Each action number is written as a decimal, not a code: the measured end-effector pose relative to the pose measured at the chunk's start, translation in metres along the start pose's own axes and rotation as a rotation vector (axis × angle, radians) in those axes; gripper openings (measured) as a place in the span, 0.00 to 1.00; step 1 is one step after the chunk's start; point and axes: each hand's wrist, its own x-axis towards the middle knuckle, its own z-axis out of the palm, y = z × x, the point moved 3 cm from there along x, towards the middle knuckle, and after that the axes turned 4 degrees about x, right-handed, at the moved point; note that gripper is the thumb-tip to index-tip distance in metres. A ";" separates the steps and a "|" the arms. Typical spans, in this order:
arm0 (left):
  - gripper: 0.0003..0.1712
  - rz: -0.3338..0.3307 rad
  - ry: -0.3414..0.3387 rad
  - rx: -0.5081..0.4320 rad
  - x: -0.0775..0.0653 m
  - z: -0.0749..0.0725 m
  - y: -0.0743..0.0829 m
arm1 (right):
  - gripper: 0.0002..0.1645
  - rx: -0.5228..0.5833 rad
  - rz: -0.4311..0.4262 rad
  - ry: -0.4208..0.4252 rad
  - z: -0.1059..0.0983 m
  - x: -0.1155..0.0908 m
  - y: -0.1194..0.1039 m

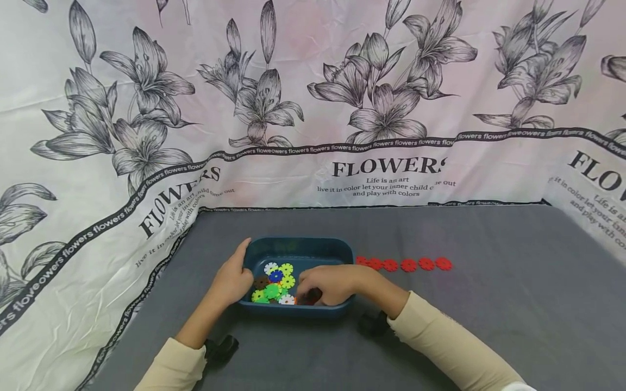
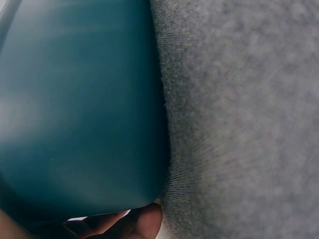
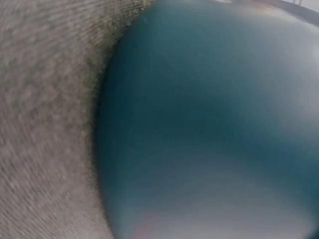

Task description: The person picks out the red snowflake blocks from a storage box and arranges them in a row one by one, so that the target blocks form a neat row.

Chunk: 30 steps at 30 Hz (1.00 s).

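Observation:
A dark teal plastic bin (image 1: pixel 298 310) holds loose flower-shaped plastic discs (image 1: pixel 287 281) in yellow-green, green, white, blue and brown, gathered in its left half. My left hand (image 1: pixel 236 278) grips the bin's left end, its index finger stretched along the rim. In the left wrist view, fingertips (image 2: pixel 148 221) show against the end of the bin wall (image 2: pixel 84 99). My right hand (image 1: pixel 332 282) reaches over the right side, fingers bent down inside near the front wall. A dark reddish-brown patch shows by those fingers; I cannot tell whether they pinch a disc. The bin's outer wall (image 3: pixel 209 99) fills the right wrist view.
A row of red flower discs (image 1: pixel 408 265) runs rightward from the bin's right side on the grey cloth-covered table (image 1: pixel 499 304). Behind the table hangs a white curtain (image 1: pixel 293 179) printed with flowers and lettering; it also borders the left side.

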 end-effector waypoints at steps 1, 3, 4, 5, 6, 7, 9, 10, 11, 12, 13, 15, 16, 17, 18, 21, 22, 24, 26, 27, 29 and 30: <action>0.46 0.001 -0.001 0.001 0.000 0.000 0.000 | 0.05 0.004 -0.005 -0.003 0.000 0.000 0.000; 0.46 0.008 0.001 0.002 0.001 0.001 0.000 | 0.06 0.015 -0.007 -0.017 -0.001 -0.001 0.000; 0.46 0.010 0.002 0.004 0.001 0.001 -0.001 | 0.08 0.018 -0.007 -0.026 -0.001 -0.001 0.000; 0.46 0.013 0.003 0.007 0.001 0.001 -0.001 | 0.09 0.019 -0.001 -0.036 -0.002 -0.002 -0.001; 0.46 0.015 0.003 0.009 0.001 0.001 -0.001 | 0.10 0.015 0.010 -0.044 -0.002 -0.003 -0.001; 0.45 0.017 0.004 0.011 0.002 0.002 -0.001 | 0.11 0.010 0.026 -0.051 -0.002 -0.004 -0.001; 0.45 0.016 0.006 0.013 0.002 0.002 -0.001 | 0.13 0.004 0.083 -0.059 -0.002 -0.006 -0.002; 0.45 0.015 0.008 0.013 0.002 0.002 -0.002 | 0.13 -0.005 0.116 -0.058 -0.003 -0.006 -0.002; 0.45 0.014 0.008 0.012 0.002 0.002 -0.002 | 0.13 -0.016 0.149 -0.055 -0.003 -0.007 -0.002; 0.45 0.013 0.009 0.013 0.002 0.002 -0.002 | 0.13 -0.027 0.189 -0.047 -0.004 -0.007 -0.003; 0.45 0.013 0.010 0.012 0.002 0.002 -0.002 | 0.12 -0.038 0.229 -0.039 -0.005 -0.008 -0.003; 0.45 0.013 0.010 0.010 0.002 0.002 -0.002 | 0.13 -0.071 0.314 -0.015 -0.007 -0.009 -0.004; 0.45 0.014 0.011 0.009 0.002 0.001 -0.002 | 0.13 -0.093 0.350 -0.003 -0.008 -0.009 -0.004; 0.45 0.014 0.009 0.009 0.002 0.001 -0.002 | 0.13 -0.114 0.384 0.010 -0.009 -0.010 -0.004; 0.46 0.014 0.005 0.008 0.001 0.001 -0.002 | 0.14 -0.134 0.415 0.025 -0.010 -0.011 -0.003; 0.46 0.009 -0.008 0.000 0.000 0.001 -0.001 | 0.15 -0.191 0.450 0.076 -0.014 -0.014 -0.002; 0.47 0.007 -0.013 -0.002 0.000 0.000 -0.001 | 0.16 -0.199 0.440 0.095 -0.015 -0.015 -0.001; 0.47 0.005 -0.024 -0.002 0.000 0.000 -0.001 | 0.18 -0.198 0.410 0.129 -0.018 -0.016 0.002; 0.47 0.006 -0.026 -0.002 0.000 0.000 -0.001 | 0.18 -0.184 0.371 0.156 -0.020 -0.018 0.004; 0.47 0.008 -0.027 -0.002 0.000 0.000 -0.001 | 0.18 -0.174 0.350 0.172 -0.021 -0.019 0.005; 0.47 0.011 -0.022 -0.004 0.000 0.000 -0.001 | 0.17 -0.181 0.318 0.205 -0.023 -0.020 0.008; 0.47 0.011 -0.023 -0.006 -0.001 0.000 -0.001 | 0.16 -0.192 0.310 0.222 -0.025 -0.021 0.009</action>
